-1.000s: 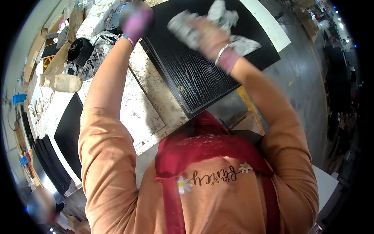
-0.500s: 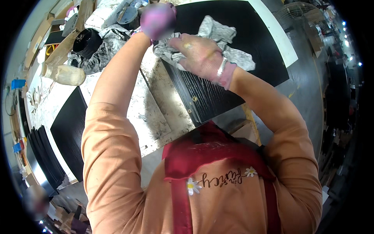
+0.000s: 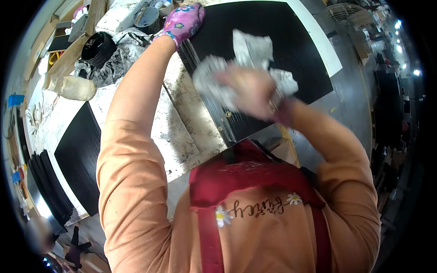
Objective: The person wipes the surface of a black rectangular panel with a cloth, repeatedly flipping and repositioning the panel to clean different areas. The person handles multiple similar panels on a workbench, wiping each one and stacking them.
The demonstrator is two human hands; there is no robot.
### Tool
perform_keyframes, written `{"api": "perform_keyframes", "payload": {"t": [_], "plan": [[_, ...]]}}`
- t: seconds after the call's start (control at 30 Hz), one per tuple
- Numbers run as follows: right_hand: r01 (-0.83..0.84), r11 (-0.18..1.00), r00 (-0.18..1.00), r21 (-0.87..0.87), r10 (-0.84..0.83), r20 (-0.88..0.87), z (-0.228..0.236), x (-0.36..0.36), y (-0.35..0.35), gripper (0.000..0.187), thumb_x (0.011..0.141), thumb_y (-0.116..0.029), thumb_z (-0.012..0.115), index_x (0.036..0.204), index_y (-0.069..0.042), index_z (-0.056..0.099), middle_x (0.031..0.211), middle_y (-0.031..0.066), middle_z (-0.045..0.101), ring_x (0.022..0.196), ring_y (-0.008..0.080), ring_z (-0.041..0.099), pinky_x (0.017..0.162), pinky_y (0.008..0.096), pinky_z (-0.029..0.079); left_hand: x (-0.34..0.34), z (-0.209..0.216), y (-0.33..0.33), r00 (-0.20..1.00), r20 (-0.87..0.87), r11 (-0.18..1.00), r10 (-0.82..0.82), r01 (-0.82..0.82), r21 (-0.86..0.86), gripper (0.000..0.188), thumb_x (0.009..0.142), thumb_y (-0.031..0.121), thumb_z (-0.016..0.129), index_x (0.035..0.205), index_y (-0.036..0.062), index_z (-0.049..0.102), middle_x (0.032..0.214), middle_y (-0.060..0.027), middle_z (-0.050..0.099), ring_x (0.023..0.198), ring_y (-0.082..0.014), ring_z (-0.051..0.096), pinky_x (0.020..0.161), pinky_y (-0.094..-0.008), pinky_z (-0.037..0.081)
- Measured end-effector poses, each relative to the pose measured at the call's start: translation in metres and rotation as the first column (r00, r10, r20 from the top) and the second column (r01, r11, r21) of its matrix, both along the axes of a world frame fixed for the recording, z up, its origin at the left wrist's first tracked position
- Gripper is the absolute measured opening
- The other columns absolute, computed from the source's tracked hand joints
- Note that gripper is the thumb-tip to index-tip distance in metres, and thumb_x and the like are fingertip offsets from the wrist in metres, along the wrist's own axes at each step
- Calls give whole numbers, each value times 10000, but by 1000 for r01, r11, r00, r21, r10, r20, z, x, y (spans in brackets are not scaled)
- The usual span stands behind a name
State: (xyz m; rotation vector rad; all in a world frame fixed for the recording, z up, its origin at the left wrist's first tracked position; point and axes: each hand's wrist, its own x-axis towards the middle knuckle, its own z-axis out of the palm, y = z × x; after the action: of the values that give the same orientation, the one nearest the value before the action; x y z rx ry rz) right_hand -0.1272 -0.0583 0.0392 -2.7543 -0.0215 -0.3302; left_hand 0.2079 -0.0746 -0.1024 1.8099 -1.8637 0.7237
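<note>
A large black wood-grain board [image 3: 291, 50] lies on the worktable, with a grooved strip and brass-coloured holes along its near left edge. My left hand [image 3: 184, 22], in a pink flowered glove, grips the board's far left corner with its fingers curled over it. Blurred by motion, my right hand [image 3: 252, 91] is closed on a crumpled grey-and-white rag [image 3: 214, 82] and presses it against the grooved edge. Loose parts of the rag spread over the board beyond that hand. The right fingertips are hidden in the cloth.
Left of my left arm lie a dark bowl [image 3: 98, 49], a stained cloth [image 3: 129, 52], a cloudy jar [image 3: 78, 88] and a lidded tub [image 3: 146, 19]. Another black panel [image 3: 82, 154] is at the left, beside several stacked dark panels [image 3: 48, 186]. A wire fan guard [image 3: 348, 16] stands far right.
My right hand has moved the rag nearer to me along the board's grooved edge, uncovering the strip's far part. My left hand stays at the far corner.
</note>
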Motion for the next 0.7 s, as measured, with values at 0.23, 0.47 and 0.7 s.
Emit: {"api": "perform_keyframes", "payload": {"t": [0.23,0.47,0.7], "plan": [[313,946,943,-77,-320,-92,5,-147,-12,446,781,-134,689,1217,-104,597,977,93,665,816,261,662,665,375,548,-76,68,-2,882,-437,973,175,-86,216,285,980,299,447,979,33,550,839,-217,654,817,-398,640,725,-488,496],[240,970,960,-42,-243,-142,-2,-119,59,397,794,-165,605,1187,-114,615,957,90,611,842,287,605,739,395,511,-67,78,11,998,-48,958,51,-35,284,298,909,245,495,1148,85,571,1102,-171,620,1041,-361,576,884,-450,449],[810,568,527,145,-814,242,-36,-259,-75,468,763,42,660,1209,-81,593,1058,160,624,944,326,633,818,378,506,-66,77,-9,954,-189,905,231,-139,402,343,998,331,404,1147,68,565,1037,-200,652,991,-397,603,856,-472,469]]}}
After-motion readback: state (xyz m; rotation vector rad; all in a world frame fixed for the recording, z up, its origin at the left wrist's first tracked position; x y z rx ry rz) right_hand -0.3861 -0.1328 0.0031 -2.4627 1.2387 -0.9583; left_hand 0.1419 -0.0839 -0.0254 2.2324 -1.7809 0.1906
